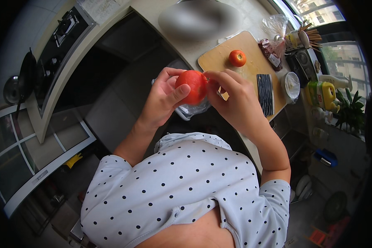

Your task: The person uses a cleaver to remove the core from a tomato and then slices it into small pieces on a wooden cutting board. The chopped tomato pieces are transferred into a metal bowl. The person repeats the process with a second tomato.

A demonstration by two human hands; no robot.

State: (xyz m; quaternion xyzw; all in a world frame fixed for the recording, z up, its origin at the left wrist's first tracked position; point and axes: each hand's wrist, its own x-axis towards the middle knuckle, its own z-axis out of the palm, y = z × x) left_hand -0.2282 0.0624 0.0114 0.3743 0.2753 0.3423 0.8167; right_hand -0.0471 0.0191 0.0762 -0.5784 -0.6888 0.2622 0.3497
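Over a bin lined with a clear plastic bag [191, 110], my left hand [164, 97] holds a red tomato [191, 87], fingers wrapped behind it and thumb across its front. My right hand [231, 91] meets the tomato's right side, thumb and forefinger pinched at the skin there; what lies between the fingertips is barely visible. A second whole tomato [237, 58] rests on the wooden cutting board [219, 53] beyond my right hand. On the board's right part lies a dark, striped knife blade [265, 94], its handle not clearly seen.
A shiny round metal basin [198, 18] stands on the counter at the back. Right of the board are a bag of dark red food [271, 53], a plastic-covered bowl [291, 87] and a yellow bottle [327, 96]. A gas stove [60, 53] is at left.
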